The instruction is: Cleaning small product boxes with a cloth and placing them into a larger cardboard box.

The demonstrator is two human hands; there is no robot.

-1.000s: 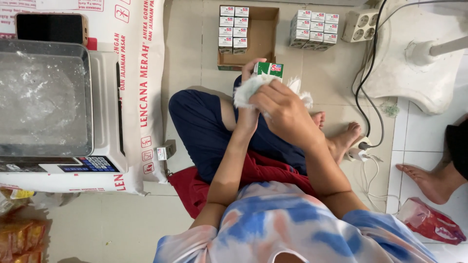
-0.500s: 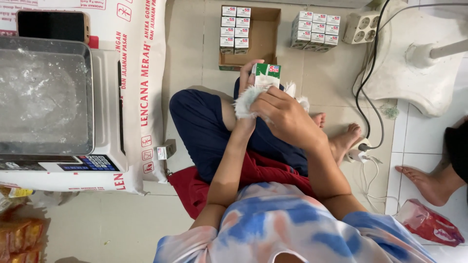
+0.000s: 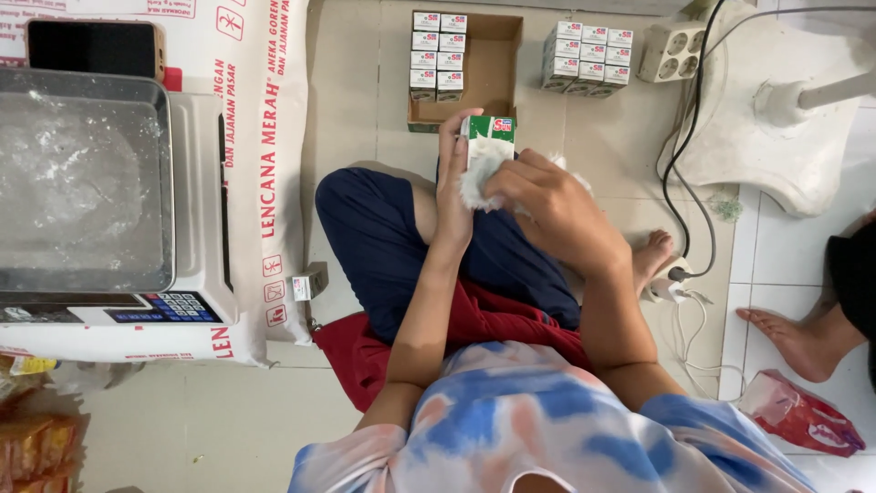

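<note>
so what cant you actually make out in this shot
- Small green and white carton, head view: lower part covered by the white cloth and the right hand.
- Left hand: palm side faces away, so its grip is unseen.
- Scale keypad: keys too small to read.
- Second person's foot: the rest is cut off by the right edge.

Floor (image 3: 365,119): pale tiles
Left: scale (image 3: 109,192) on printed sack (image 3: 265,137)
Top: cardboard tray (image 3: 488,68), power strip (image 3: 673,50)
Right: white fan base (image 3: 776,110)
</note>
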